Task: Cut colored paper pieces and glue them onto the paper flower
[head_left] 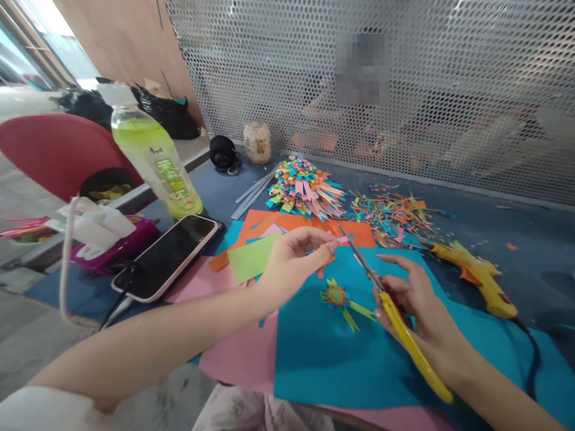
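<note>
My left hand (299, 257) pinches a small strip of pink paper (342, 239) between thumb and fingertips. In my right hand (411, 293) is a pair of scissors (398, 323) with yellow handles; the blades reach up to the pink strip. My right index finger stretches out along the far side. Below the blades, a small paper rosette (336, 295) with an orange and green centre and green ribbon tails lies on the blue sheet (323, 359). Under my left wrist are a light green paper piece (252, 257) and a pink sheet (242, 353). An orange sheet (359, 231) lies behind.
A colourful pile of paper ribbons (308, 188) and paper scraps (390, 212) lie further back. On the right rests a yellow glue gun (480, 275). A phone (168, 257), drink bottle (155, 155) and purple tissue box (112, 245) stand left. A perforated metal screen (278, 66) borders the table.
</note>
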The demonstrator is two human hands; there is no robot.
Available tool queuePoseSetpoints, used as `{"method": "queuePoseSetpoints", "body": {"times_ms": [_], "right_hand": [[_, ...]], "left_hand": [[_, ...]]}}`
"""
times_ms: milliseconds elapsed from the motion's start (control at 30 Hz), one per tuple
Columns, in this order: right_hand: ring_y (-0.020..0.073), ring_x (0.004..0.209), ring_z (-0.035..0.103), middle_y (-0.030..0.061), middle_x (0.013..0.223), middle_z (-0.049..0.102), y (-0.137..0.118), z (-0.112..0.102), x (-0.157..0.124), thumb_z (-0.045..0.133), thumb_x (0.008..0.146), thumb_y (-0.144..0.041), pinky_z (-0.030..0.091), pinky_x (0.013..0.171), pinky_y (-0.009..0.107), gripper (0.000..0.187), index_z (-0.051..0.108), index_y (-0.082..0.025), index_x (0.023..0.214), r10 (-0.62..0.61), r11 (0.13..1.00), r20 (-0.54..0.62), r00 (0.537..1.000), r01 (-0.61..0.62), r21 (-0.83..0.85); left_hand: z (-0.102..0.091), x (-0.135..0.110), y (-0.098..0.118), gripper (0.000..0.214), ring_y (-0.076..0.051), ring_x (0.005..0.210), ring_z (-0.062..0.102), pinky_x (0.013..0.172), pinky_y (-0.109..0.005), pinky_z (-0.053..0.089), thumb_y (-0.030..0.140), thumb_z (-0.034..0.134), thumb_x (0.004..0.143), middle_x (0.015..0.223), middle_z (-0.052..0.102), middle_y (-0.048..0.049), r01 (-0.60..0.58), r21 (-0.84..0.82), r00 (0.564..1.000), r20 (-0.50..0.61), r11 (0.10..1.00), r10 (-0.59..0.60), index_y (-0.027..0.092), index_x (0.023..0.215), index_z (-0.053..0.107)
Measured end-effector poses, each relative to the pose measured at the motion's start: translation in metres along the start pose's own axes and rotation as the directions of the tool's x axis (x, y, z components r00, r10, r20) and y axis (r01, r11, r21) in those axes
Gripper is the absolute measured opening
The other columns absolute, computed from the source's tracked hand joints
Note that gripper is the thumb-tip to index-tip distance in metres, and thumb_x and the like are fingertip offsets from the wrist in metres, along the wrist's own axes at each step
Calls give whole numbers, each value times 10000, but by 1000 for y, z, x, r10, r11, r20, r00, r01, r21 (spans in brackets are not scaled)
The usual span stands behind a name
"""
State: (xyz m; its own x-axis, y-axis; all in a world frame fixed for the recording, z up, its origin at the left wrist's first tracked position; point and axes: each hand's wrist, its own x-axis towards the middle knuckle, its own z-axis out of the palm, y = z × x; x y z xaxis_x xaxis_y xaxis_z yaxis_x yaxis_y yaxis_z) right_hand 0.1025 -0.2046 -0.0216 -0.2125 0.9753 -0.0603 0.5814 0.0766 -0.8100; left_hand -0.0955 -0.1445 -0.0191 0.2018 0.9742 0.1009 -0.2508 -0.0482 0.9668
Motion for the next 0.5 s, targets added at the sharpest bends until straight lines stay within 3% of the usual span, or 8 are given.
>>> {"method": "queuePoseSetpoints", "body": {"times_ms": [500], "right_hand": [[118,534,433,-40,712,489,-11,-1,-2,562,787,-332,383,491,253,578,229,-253,1253,-1,998,-13,1000,0,-60]], "left_hand": [[1,-1,0,168,-55,442,522,439,-194,425,303,666,725,640,603,11,-1,26,1000,9,1000,1,141,756,634]]}}
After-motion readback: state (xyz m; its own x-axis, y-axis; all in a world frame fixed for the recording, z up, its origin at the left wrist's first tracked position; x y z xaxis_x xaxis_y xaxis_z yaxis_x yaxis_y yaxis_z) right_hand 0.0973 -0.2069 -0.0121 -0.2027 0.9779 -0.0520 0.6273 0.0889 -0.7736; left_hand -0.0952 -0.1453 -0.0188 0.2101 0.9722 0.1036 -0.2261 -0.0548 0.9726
